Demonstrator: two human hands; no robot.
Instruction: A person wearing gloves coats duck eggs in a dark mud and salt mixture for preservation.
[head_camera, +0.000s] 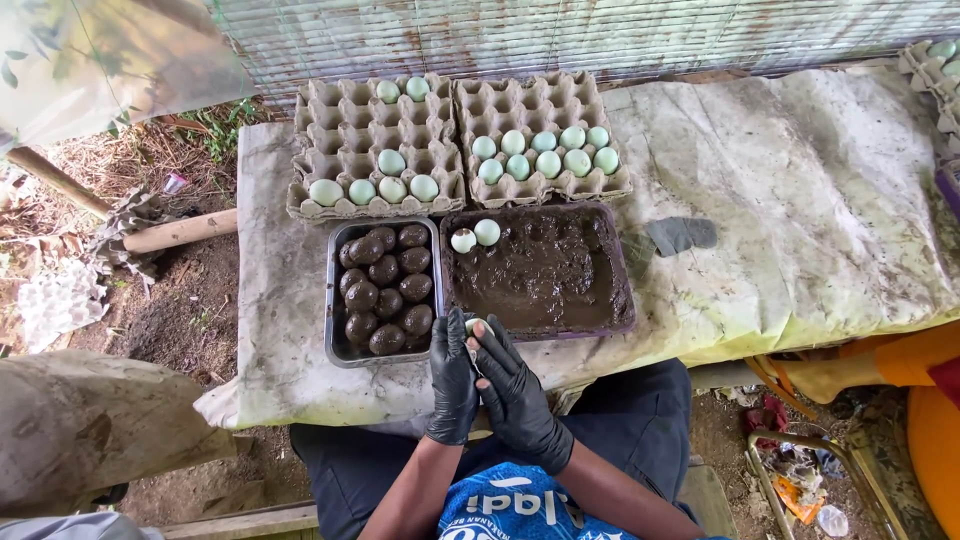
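**Gloved hands cup a pale egg at the mud tray**

We see our left hand (453, 378) and right hand (516, 392), both in smooth black gloves, pressed together at the near edge of the worktop (800, 200). Between them sits one pale egg (476, 326); the fingers of both hands curl around it, grasping it, with only its rounded top showing. It is held just at the near rim of the mud tray (628, 300), a shallow rectangular pan filled with wet, lumpy dark brown mud. Two clean pale eggs (475, 236) rest in the far left corner of that mud.

Just left of it stands a metal tray (332, 300) packed with mud-coated eggs (385, 290), dull brown and rough. Behind both lie two grey pulp egg cartons (345, 120), dimpled and fibrous, holding smooth bluish-white eggs (545, 152). A stained, wrinkled cloth covers the worktop.
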